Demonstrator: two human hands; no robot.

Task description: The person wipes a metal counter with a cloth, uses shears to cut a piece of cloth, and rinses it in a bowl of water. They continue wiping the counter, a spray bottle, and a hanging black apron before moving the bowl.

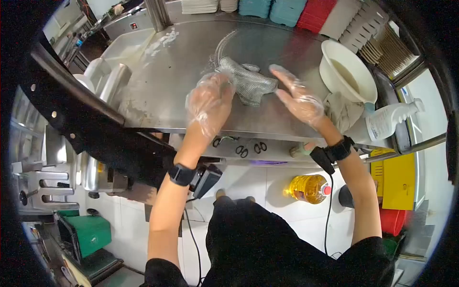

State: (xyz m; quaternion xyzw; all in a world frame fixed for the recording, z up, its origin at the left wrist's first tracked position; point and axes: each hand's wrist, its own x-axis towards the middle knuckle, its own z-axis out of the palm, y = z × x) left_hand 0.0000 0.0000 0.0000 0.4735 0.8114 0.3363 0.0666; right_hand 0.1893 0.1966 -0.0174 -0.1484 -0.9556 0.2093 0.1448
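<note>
A grey-and-white checked cleaning cloth (251, 83) lies crumpled on the stainless steel worktop (172, 91). My left hand (209, 100), in a clear plastic glove, has its fingers curled at the cloth's left edge and appears to grip it; the fingertips are partly hidden. To the right of the cloth, my right hand (301, 100), gloved the same way, is held with thumb and fingers apart and nothing in it. Its thumb is close to the cloth's right end. Wet smears mark the metal above the cloth.
A white basin (330, 52) holding cloudy liquid, a beige rag (343, 112) and a white spray bottle (387, 119) stand at right. Stacked blue trays (287, 10) and red trays (315, 14) line the back. Scissors (242, 151) lie below; an oil jug (308, 189) is on the floor.
</note>
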